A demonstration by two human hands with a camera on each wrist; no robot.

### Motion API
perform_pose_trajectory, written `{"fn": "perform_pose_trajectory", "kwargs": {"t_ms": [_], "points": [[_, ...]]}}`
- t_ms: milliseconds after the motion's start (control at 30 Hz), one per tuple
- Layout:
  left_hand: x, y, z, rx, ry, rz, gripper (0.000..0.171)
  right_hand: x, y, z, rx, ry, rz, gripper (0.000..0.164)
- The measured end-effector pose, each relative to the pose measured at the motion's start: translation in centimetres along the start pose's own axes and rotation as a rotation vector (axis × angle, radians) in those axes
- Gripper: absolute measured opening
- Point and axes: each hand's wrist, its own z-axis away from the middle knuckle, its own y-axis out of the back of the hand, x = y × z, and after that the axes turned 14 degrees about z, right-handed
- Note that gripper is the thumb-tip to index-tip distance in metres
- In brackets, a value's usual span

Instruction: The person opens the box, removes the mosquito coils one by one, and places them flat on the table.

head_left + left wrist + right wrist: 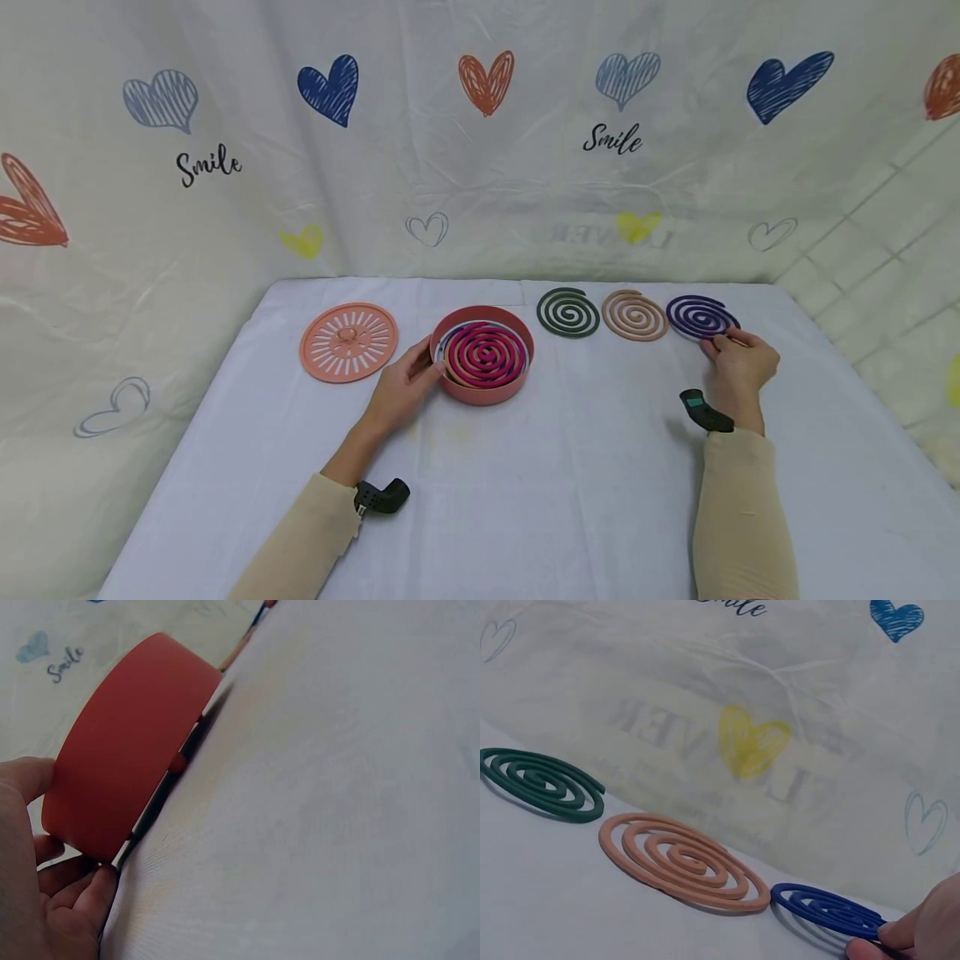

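Note:
My left hand [405, 383] grips the side of a round red mosquito coil holder [483, 397], thumb at the rim and fingers low on its wall [127, 750]. Inside the holder lie stacked mosquito coils, a pink one [486, 355] on top with tan and dark purple showing beneath. At the far right, my right hand [742, 362] pinches the near right edge of a dark purple mosquito coil [701, 315], which looks blue in the right wrist view [829, 909]. A shadow shows under this coil there. Part of the right hand falls outside that view.
Left of the holder lies a slotted salmon-coloured lid [348, 367] with a small knob. A green coil [567, 313] and a tan coil [634, 316] lie in a row between the holder and the purple coil. A printed curtain [525, 167] rises behind the white table [570, 500].

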Motion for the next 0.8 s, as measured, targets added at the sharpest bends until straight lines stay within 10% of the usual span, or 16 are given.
{"fn": "perform_pose_trajectory", "kwargs": {"t_ms": [400, 800], "points": [[0.2, 0.0, -0.1, -0.012, 0.034, 0.013, 0.063, -0.3, 1.0, 0.2, 0.017, -0.009, 0.208, 0.017], [4.3, -0.2, 1.1, -0.023, 0.045, 0.008, 0.060, -0.6, 1.4, 0.5, 0.034, -0.019, 0.261, 0.014]]}}
